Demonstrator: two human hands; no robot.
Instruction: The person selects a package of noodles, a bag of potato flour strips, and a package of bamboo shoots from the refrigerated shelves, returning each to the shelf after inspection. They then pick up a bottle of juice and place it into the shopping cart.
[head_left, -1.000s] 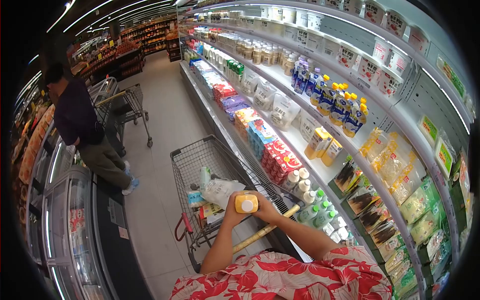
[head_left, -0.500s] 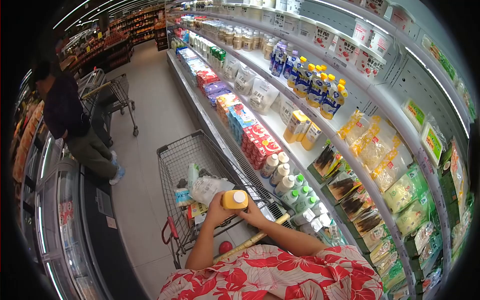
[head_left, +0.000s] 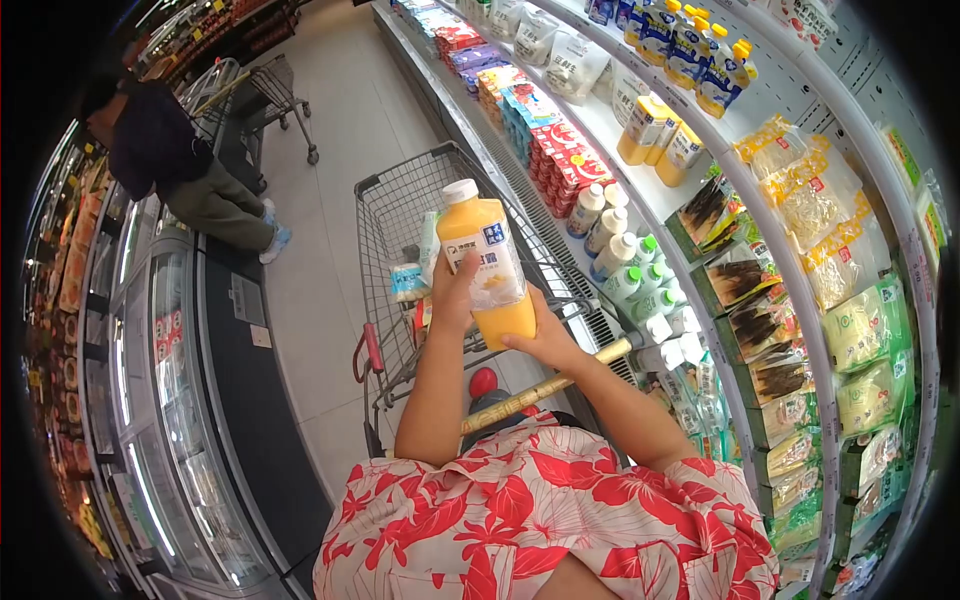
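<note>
A yellow juice bottle [head_left: 488, 255] with a white cap and a white label is held between both my hands, above the shopping cart [head_left: 405, 180]. My left hand [head_left: 455, 292] grips its left side, the thumb lying over the label. Around the lower right of the bottle my right hand [head_left: 540, 325] is closed, near the base. The bottle leans slightly, its label turned toward me. Behind it, a blue-and-white package [head_left: 408, 283] and a pale green item [head_left: 430, 245] lie in the cart, partly hidden by my hands and the bottle.
The cart's handle [head_left: 545, 393] crosses in front of my body. On the right, refrigerated shelves hold similar yellow bottles [head_left: 640, 130], white bottles [head_left: 612, 255] and bagged food [head_left: 865, 330]. Another person [head_left: 190, 170] stands at the left freezer [head_left: 175, 340], near a second cart [head_left: 265, 90].
The bottle has tipped from cap-toward-me to nearly upright, so its label now faces me. My view has tilted downward, and the shelves and cart sit differently in it.
</note>
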